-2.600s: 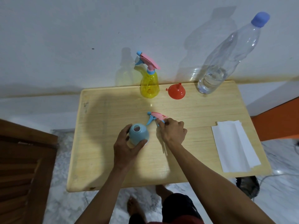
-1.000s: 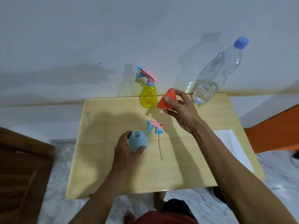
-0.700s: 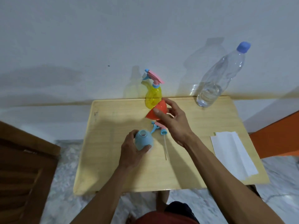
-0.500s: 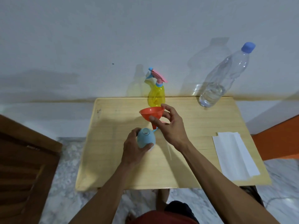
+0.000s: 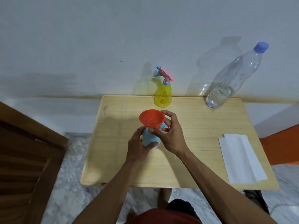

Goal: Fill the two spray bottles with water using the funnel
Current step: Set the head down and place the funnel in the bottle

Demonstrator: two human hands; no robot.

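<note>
The light blue spray bottle (image 5: 149,138) stands in the middle of the wooden table (image 5: 194,159), its spray head off. My left hand (image 5: 137,147) grips its body. The orange funnel (image 5: 152,119) sits upright over the bottle's neck, wide mouth up. My right hand (image 5: 169,136) pinches the funnel just under its rim. Behind my right hand's fingers, part of the removed pink and blue spray head (image 5: 163,126) shows. The yellow spray bottle (image 5: 162,94) with its pink head on stands at the table's back edge. A clear water bottle (image 5: 229,83) with a blue cap stands at the back right.
A folded white paper towel (image 5: 239,157) lies near the table's right edge. A white wall rises right behind the table. A dark wooden door (image 5: 24,159) is at the left, an orange surface (image 5: 281,146) at the right. Marble floor and my feet show below.
My right hand let go of the spray head, picked up the orange funnel from the back of the table, turned it upright and brought it down over the blue bottle's neck.
</note>
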